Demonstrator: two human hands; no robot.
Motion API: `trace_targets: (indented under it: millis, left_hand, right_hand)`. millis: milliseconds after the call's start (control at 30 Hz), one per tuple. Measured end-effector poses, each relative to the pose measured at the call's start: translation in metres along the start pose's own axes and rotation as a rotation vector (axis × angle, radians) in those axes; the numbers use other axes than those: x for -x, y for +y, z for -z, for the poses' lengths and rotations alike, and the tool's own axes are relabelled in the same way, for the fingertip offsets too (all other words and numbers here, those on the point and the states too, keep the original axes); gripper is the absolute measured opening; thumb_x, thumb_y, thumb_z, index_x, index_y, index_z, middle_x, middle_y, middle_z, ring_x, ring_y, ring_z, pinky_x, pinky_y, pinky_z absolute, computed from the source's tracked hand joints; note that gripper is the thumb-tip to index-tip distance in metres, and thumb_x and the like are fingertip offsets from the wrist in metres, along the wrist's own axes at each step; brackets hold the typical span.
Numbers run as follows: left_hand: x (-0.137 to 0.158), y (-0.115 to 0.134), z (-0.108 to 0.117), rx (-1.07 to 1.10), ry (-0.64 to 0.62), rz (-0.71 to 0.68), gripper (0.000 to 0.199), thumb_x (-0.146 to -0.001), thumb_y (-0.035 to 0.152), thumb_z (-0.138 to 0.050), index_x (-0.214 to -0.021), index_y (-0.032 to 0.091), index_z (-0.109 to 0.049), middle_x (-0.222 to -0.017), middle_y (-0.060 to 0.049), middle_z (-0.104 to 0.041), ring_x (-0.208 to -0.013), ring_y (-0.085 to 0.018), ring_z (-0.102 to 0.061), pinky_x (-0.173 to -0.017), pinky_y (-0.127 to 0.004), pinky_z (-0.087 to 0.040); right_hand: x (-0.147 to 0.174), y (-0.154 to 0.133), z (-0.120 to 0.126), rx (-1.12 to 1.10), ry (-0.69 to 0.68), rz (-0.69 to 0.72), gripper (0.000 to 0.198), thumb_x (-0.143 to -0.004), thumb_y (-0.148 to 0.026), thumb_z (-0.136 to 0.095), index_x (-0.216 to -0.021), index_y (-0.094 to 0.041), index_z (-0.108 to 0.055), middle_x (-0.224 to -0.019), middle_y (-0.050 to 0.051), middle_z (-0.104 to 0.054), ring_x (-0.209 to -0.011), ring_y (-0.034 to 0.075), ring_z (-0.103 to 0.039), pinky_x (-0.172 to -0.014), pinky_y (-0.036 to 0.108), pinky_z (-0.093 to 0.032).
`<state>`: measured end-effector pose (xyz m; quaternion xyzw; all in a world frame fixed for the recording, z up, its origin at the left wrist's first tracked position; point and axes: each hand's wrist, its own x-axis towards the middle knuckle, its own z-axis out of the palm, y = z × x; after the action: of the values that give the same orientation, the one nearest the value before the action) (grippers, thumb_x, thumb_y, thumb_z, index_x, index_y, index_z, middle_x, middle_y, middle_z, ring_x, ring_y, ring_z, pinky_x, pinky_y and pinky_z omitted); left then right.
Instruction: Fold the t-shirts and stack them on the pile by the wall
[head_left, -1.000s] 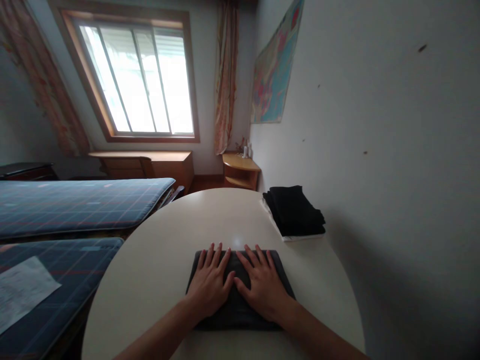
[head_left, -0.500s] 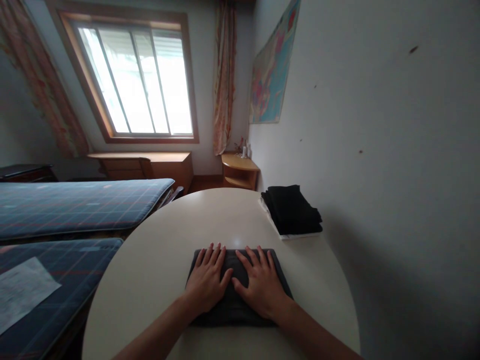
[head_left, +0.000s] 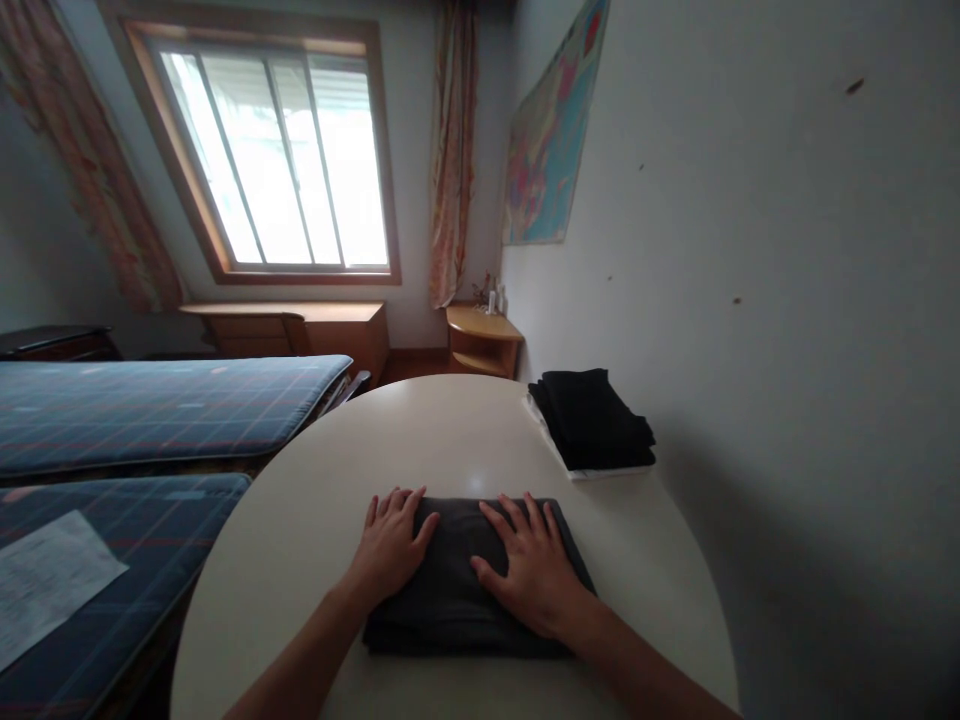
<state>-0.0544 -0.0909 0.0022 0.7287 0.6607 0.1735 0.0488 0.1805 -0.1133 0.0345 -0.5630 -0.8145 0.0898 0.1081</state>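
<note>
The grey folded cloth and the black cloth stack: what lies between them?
In the head view, only pale tabletop lies between the grey folded cloth and the cloth stack.

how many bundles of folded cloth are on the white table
2: a dark grey bundle at the near side of the table, under the right hand, and a black bundle with white material beneath it, at the far right. Separate pieces within either may be hidden.
</note>
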Motion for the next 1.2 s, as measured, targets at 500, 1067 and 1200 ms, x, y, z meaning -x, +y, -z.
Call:
trace_targets:
  millis: [500, 1067, 1200]
  left_hand:
    - [-0.016, -0.025, 0.020, 0.701, -0.043, 0.048, 0.036, -0.079, 0.029, -0.055, -0.112, 0.016, -0.061, -0.100, -0.008, -0.070, -0.092, -0.023, -0.067, -0.083, -0.037, -0.054]
    - [-0.079, 0.017, 0.003, 0.931, -0.020, -0.121, 0.053, -0.085, 0.047, -0.061, -0.128, 0.018, -0.058, -0.120, -0.010, -0.069, -0.109, -0.025, -0.067, -0.094, -0.040, -0.055]
    - [-0.094, -0.001, -0.025, 0.636, 0.189, -0.096, 0.046, -0.097, 0.046, -0.036, -0.124, 0.018, -0.061, -0.128, -0.012, -0.066, -0.121, -0.025, -0.060, -0.108, -0.045, -0.044]
  right_hand:
    - [-0.111, 0.029, 0.046, -0.256, -0.572, 0.151, 0.075, -0.078, -0.068, -0.064, -0.133, -0.016, -0.062, -0.119, 0.013, -0.070, -0.099, 0.026, -0.068, -0.085, 0.033, -0.051]
    - [-0.071, 0.062, 0.079, -0.418, -0.336, 0.153, 0.048, -0.086, -0.044, -0.063, -0.124, -0.015, -0.063, -0.121, 0.011, -0.069, -0.105, 0.025, -0.066, -0.092, 0.034, -0.050]
    - [-0.078, 0.073, 0.092, -0.477, -0.228, 0.080, 0.042, -0.085, -0.038, -0.064, -0.119, -0.014, -0.065, -0.112, 0.011, -0.072, -0.096, 0.025, -0.068, -0.085, 0.034, -0.052]
